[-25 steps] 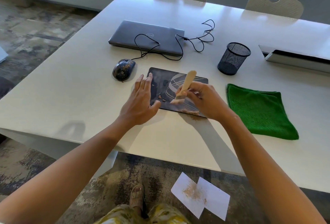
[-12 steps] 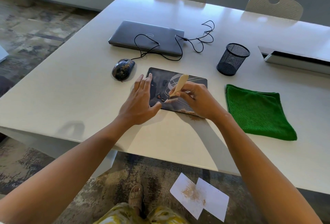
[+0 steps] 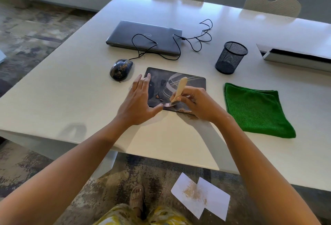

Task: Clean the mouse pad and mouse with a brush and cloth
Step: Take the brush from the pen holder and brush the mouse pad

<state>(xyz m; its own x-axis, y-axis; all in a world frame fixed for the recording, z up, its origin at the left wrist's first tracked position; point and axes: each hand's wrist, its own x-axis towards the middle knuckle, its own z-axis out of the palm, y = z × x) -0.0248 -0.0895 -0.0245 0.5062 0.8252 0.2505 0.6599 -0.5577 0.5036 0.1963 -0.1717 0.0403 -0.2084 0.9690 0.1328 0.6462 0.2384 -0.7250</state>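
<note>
Left hand (image 3: pixel 138 104): flat, fingers straight, pressing the near-left part of the dark rectangular printed mouse pad (image 3: pixel 188 83). Right hand (image 3: pixel 198 104): fingers curled round a pale wooden-handled brush (image 3: pixel 180 88), bristles touching the pad just beside the left thumb. Black wired mouse (image 3: pixel 120 69), speckled with brown dust: beyond the left hand. Folded green microfibre cloth (image 3: pixel 256 110): right of the right hand.
</note>
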